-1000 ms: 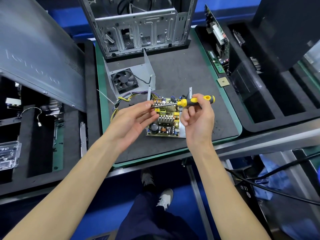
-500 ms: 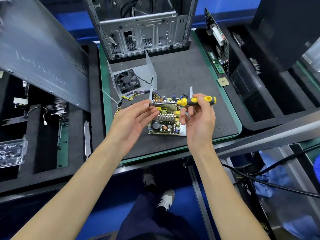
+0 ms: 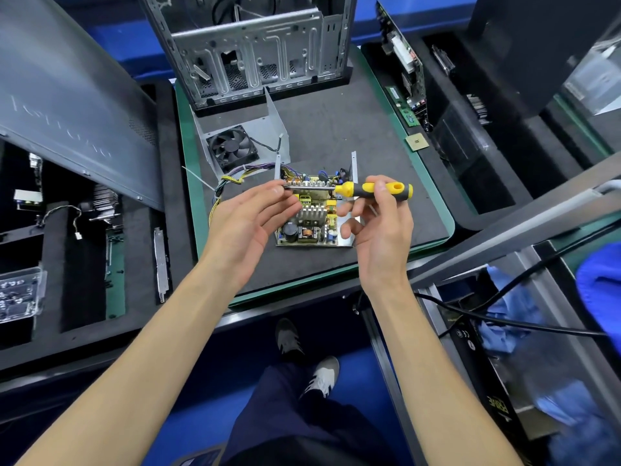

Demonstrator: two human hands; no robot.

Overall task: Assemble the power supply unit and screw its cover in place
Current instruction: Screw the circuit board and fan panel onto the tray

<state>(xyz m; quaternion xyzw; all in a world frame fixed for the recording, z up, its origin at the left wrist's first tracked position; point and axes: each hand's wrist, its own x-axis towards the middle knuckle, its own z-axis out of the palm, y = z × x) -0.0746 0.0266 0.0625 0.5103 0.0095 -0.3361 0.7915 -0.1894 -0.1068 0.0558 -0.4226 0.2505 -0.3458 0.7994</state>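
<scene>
Right hand [image 3: 379, 223] is gripping the screwdriver [image 3: 363, 190] by its yellow-black handle, held level just above the PSU board [image 3: 311, 220]. Left hand [image 3: 248, 220] is pinching the shaft tip over the board's left edge. Board is sitting on the mat [image 3: 336, 129], cover [image 3: 242, 142] with fan [image 3: 232, 148] lying behind-left of it

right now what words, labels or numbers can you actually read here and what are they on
Embossed lettering on the grey case side panel: too faint and skewed to read.
White marks on the black box at lower right: certification-style symbols and a partly cut-off word, not legible.
Print on the power supply board: too small to read.
White print on the clear plastic tray at left: blurred.
Yellow and black screwdriver: no visible text.
</scene>
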